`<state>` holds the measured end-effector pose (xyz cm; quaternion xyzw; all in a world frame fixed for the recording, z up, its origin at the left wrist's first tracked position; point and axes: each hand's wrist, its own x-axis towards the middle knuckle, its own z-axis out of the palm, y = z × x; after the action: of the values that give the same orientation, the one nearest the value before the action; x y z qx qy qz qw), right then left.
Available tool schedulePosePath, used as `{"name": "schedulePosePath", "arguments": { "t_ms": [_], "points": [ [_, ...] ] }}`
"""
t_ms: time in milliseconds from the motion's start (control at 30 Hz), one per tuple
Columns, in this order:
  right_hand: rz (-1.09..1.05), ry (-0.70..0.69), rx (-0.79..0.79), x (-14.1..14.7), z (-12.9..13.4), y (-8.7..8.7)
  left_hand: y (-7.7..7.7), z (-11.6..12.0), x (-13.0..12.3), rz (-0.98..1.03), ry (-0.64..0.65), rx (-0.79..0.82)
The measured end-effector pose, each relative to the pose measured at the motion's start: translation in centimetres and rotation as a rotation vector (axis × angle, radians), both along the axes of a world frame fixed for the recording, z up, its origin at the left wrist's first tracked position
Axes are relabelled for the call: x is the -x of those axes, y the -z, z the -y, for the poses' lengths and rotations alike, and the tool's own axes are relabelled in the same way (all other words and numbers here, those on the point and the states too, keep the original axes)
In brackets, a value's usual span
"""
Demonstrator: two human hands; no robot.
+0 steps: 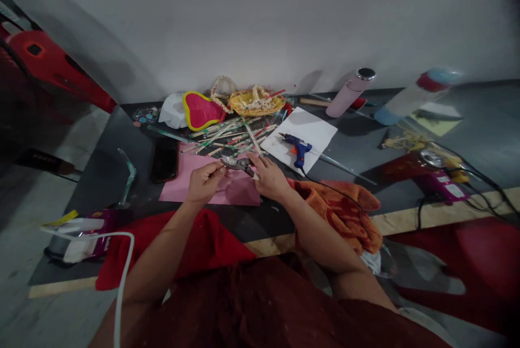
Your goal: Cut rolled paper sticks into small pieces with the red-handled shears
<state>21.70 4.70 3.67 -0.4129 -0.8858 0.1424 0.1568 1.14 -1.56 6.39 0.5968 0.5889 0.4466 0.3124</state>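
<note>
My right hand (269, 177) is wrapped round a pair of dark-headed pliers (242, 164), whose jaws point left toward my other hand. Finger and thumb of my left hand (205, 181) are pinched together at the jaws, on something small and pale that I cannot make out. Both hands are over a pink sheet (193, 177) on the dark table (239, 223). Just beyond them lies a heap of thin wrapped sticks (227, 139). A blue glue gun (299, 150) rests on a white sheet (320, 130) to the right of my hands.
A yellow basket (239, 109) of pale beads and a red heart-shaped piece (202, 111) stand by the wall. A phone (165, 160) lies left. A pink bottle (348, 94) and orange towel (341, 210) are right; a red cloth (195, 245) hangs over the front edge.
</note>
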Motion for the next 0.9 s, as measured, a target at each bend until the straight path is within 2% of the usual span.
{"name": "schedulePosePath", "arguments": {
  "t_ms": [200,433,600,733,900],
  "points": [
    [-0.002,-0.047,0.001,-0.2,-0.3,0.4,0.5,-0.2,0.8,0.253,0.090,0.133],
    [-0.044,-0.099,0.010,0.0,-0.1,0.4,-1.0,0.1,1.1,0.488,0.210,0.338],
    [-0.058,-0.055,-0.004,0.2,0.2,0.2,-1.2,0.0,1.0,0.533,0.179,0.359],
    [-0.008,0.026,-0.004,0.3,0.3,0.1,-0.3,-0.2,0.6,0.429,0.089,0.259],
    [-0.045,0.093,0.013,0.5,0.3,0.2,0.5,-0.3,0.1,-0.016,-0.078,0.037]
  ]
}}
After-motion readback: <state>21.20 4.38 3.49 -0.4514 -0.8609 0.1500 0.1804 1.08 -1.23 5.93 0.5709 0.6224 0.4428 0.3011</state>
